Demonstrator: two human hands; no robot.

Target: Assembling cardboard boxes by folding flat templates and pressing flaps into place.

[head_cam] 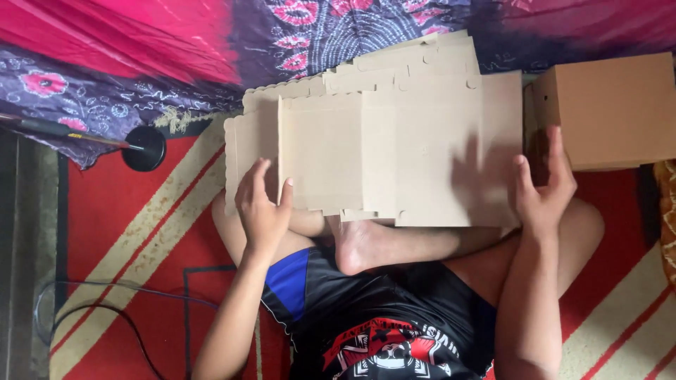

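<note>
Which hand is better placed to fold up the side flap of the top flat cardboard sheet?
Probably the left hand: its fingers already rest on the left edge of the flat cardboard sheet. The right hand sits at the right edge, beside the assembled box, so it could steady that side.

Matt brown cardboard sheets [394, 148] and box [612, 105]; woven striped rug [141, 232]; soft patterned cloth [211, 42].

A stack of flat brown cardboard box blanks [394, 141] lies beside a folded brown box [612, 109].
</note>
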